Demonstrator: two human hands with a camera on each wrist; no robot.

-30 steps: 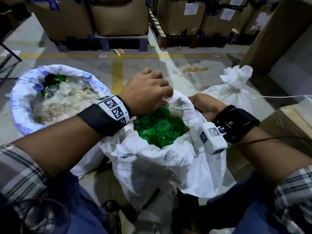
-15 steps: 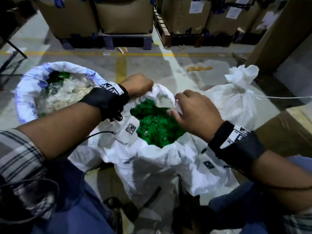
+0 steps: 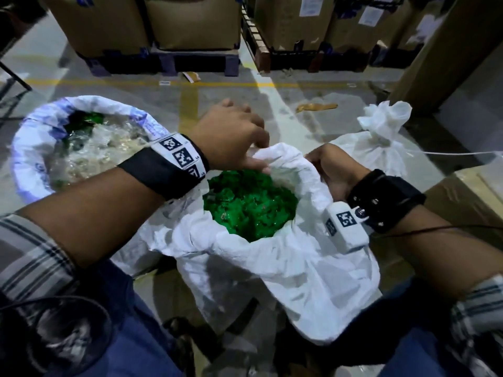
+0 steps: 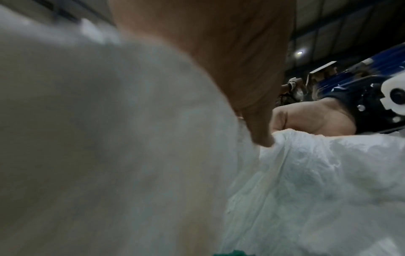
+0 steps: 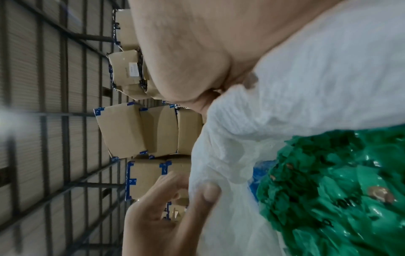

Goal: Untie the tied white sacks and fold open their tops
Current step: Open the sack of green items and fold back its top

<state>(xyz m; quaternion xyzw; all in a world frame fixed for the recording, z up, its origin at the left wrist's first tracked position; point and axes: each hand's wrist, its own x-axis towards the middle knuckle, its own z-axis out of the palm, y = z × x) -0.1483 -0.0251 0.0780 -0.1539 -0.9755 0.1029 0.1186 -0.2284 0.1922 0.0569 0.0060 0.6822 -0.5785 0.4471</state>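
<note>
- On the left, one big white sack (image 3: 35,148) is seen with its top already rolled down and wide open. Clear and green scraps can be seen inside. This one looks done.
- In the middle, a second white sack (image 3: 285,262) is untied and open, and green scraps (image 3: 250,208) are seen inside it. Its top is only partly folded down, so the folding looks half done.
- The far rim of the middle sack is pinched by the left hand (image 3: 231,137), with the thumb tucked inside the edge and the fingers curled over it.
- The right side of the same rim is gripped by the right hand (image 3: 332,170), with fingers curled round the cloth.
- On the right, a third sack (image 3: 373,151) is seen on the floor, just behind the right hand. Its neck is tied shut in a bunch, and a white string (image 3: 457,153) is stretched away from it. This one is left to be untied and folded open.
</note>
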